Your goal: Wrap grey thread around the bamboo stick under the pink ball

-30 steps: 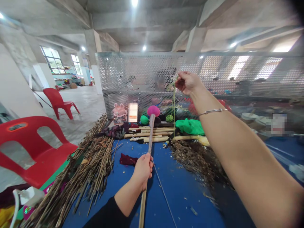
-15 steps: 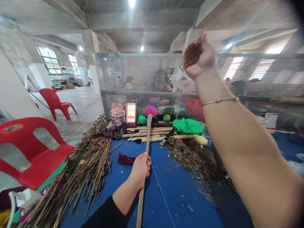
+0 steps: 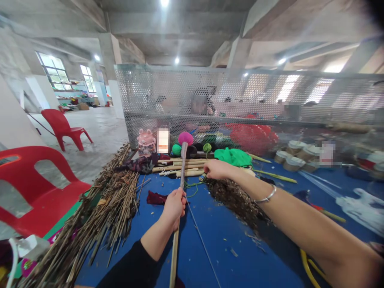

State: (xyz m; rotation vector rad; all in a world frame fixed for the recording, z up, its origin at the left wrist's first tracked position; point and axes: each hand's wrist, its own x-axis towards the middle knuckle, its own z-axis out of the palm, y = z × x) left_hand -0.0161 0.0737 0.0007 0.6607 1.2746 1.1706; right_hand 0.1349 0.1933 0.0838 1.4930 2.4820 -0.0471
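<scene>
Two hands: both are mine, the left hand [image 3: 174, 208] clamped around the stick [image 3: 174, 252], the right hand [image 3: 220, 170] low, near the loose sticks [image 3: 192, 163].
Left fingers: closed on the stick; my palm is hidden behind them.
Right fingers: curled together, tips turned from view; if they pinch the green yarn [image 3: 193, 185], I cannot tell.
Stick: slants away from me, magenta ball [image 3: 185, 139] at the far end, lower end cut off by the bottom edge.
Green yarn: makes a loose loop between stick and right hand; its ends are hard to follow.
Thin strand [image 3: 198, 230]: runs from beside my left hand, also cut off below.
Half a second ago: my right hand was high before the mesh panel [image 3: 168, 88], the yarn hanging from it; now it has come down, while my left keeps its grip.
Brown bundle [image 3: 231, 200]: partly covered by my right forearm [image 3: 288, 212].
White-topped containers [image 3: 295, 163]: these the raised forearm was hiding; now they show.
Behind the mesh panel: a person, too blurred for detail.
</scene>
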